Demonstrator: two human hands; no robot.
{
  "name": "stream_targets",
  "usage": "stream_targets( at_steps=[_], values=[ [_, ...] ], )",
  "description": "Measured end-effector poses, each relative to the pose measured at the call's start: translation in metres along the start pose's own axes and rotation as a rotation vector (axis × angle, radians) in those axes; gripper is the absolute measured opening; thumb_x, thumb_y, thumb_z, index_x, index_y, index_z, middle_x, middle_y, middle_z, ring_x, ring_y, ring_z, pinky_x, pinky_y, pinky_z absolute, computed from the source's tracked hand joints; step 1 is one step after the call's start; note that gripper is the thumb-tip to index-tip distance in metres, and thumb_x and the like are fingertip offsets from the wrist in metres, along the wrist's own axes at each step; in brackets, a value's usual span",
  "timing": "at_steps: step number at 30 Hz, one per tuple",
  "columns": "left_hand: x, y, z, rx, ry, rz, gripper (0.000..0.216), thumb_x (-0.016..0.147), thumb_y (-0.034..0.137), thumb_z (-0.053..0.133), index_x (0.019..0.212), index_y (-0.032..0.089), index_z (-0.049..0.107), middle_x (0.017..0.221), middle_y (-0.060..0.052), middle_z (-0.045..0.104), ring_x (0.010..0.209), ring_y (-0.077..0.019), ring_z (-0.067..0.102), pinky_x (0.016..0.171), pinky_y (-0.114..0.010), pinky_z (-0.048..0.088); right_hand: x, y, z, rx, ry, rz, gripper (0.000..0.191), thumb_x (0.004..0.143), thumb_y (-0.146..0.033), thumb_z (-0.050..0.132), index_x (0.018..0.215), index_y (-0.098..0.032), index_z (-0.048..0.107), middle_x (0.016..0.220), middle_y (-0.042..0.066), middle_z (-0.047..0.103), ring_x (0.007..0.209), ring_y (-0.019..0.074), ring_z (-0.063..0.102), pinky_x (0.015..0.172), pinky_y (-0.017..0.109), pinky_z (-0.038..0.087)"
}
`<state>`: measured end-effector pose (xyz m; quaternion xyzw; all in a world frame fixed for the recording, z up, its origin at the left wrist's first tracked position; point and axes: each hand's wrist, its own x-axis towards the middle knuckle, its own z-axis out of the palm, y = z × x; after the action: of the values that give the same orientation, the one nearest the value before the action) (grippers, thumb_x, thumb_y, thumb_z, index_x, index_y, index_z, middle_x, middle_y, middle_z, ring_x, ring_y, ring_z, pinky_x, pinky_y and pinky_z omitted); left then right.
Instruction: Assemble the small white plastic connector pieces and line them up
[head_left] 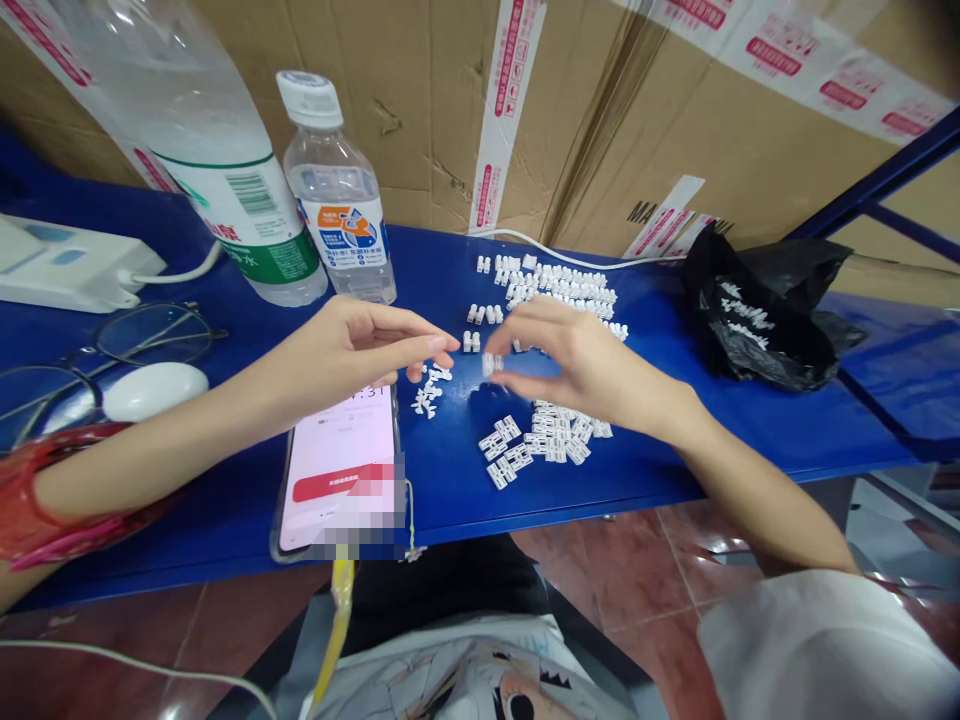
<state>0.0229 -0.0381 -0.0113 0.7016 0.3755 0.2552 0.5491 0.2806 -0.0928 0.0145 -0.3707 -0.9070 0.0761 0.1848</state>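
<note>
My right hand point(559, 350) pinches a small white plastic wire connector point(491, 364) between thumb and forefinger, above the blue shelf. Facing it, my left hand point(382, 340) has its thumb and fingertips drawn together; whatever they may hold is too small to see. Under the left fingertips lies a little heap of thin white plastic pieces point(429, 392). Behind my right hand, similar connectors point(562, 285) stand in rows, some hidden by the hand. Nearer the shelf's front edge is a loose pile of flat-lying white connectors point(551, 435).
A phone point(341, 470) lies below my left wrist. Two water bottles, a large one point(247, 220) and a small one point(341, 200), stand behind that arm. Glasses point(154, 335), a white mouse point(155, 391) and a power strip point(75, 265) are leftward. A black plastic bag point(757, 310) with white pieces sits right.
</note>
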Motion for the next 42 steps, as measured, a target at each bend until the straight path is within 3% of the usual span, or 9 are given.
stream_targets(
  at_steps=[2,5,8,12,16,23,29,37,42],
  values=[
    [0.0,0.001,0.0,-0.104,-0.04,-0.088,0.028,0.083,0.05,0.082,0.097,0.027,0.088,0.081,-0.003,0.078,0.063,-0.0143,0.057,0.052,-0.024,0.038,0.014,0.0,0.001,0.046,0.128,-0.047,0.013,0.101,-0.028,0.068,0.104,-0.015,0.07,0.098,0.007,0.073,0.092,0.0202,0.063,0.086,0.037,0.052],
    [0.001,0.003,-0.002,-0.342,-0.086,-0.155,0.026,0.08,0.049,0.087,0.091,0.026,0.087,0.083,-0.003,0.077,0.074,-0.0154,0.064,0.062,-0.024,0.046,0.035,-0.005,0.003,0.104,0.234,-0.056,0.009,0.101,-0.029,0.068,0.103,-0.021,0.068,0.1,0.004,0.073,0.092,0.0188,0.064,0.087,0.037,0.053],
    [0.002,0.005,-0.005,-0.491,-0.049,-0.151,0.019,0.082,0.043,0.088,0.089,0.025,0.086,0.091,-0.002,0.078,0.086,-0.0137,0.066,0.075,-0.023,0.05,0.046,-0.012,0.006,0.155,0.284,-0.055,0.007,0.1,-0.028,0.068,0.101,-0.021,0.066,0.102,0.004,0.073,0.094,0.0179,0.064,0.086,0.036,0.054],
    [0.002,0.005,-0.01,-0.505,0.048,-0.106,0.015,0.087,0.034,0.085,0.098,0.022,0.086,0.102,-0.004,0.081,0.091,-0.0134,0.067,0.082,-0.024,0.05,0.042,-0.011,0.017,0.255,0.355,0.032,0.013,0.1,-0.031,0.069,0.104,-0.02,0.064,0.101,0.002,0.07,0.089,0.014,0.063,0.081,0.03,0.054],
    [0.001,0.005,-0.009,-0.469,0.076,-0.047,0.017,0.088,0.034,0.086,0.101,0.023,0.085,0.104,-0.004,0.083,0.101,-0.0174,0.071,0.09,-0.029,0.05,0.025,-0.004,0.037,0.292,0.235,0.004,0.011,0.101,-0.027,0.066,0.106,-0.018,0.063,0.094,0.0,0.067,0.083,0.0118,0.062,0.078,0.028,0.053],
    [0.003,0.006,-0.005,-0.543,0.14,-0.078,0.015,0.089,0.026,0.084,0.104,0.025,0.085,0.12,-0.001,0.079,0.103,-0.0133,0.067,0.088,-0.026,0.048,0.018,-0.012,0.055,0.043,0.043,-0.105,0.022,0.108,-0.022,0.053,0.117,-0.012,0.071,0.108,0.013,0.069,0.099,0.0233,0.057,0.09,0.039,0.053],
    [0.004,0.002,-0.007,-0.569,0.087,-0.089,0.019,0.087,0.024,0.085,0.106,0.024,0.084,0.104,-0.001,0.079,0.096,-0.0125,0.066,0.085,-0.027,0.048,0.025,-0.012,0.06,0.026,-0.026,-0.072,0.019,0.106,-0.019,0.055,0.108,-0.012,0.073,0.108,0.013,0.067,0.101,0.0243,0.054,0.091,0.038,0.052],
    [0.002,0.004,-0.004,-0.488,0.053,-0.101,0.023,0.08,0.03,0.089,0.102,0.024,0.086,0.102,-0.005,0.083,0.105,-0.0214,0.072,0.084,-0.03,0.052,0.026,-0.011,0.061,0.101,0.036,-0.078,0.017,0.102,-0.013,0.053,0.094,-0.014,0.068,0.098,0.01,0.067,0.094,0.0214,0.057,0.088,0.036,0.051],
    [0.001,0.005,-0.004,-0.452,0.013,-0.037,0.018,0.082,0.033,0.086,0.1,0.027,0.086,0.107,-0.005,0.084,0.117,-0.028,0.075,0.091,-0.035,0.056,0.02,0.0,0.04,0.325,0.249,0.036,0.012,0.095,-0.017,0.062,0.084,-0.019,0.062,0.084,0.0,0.07,0.075,0.0117,0.06,0.073,0.028,0.049]
  ],
)
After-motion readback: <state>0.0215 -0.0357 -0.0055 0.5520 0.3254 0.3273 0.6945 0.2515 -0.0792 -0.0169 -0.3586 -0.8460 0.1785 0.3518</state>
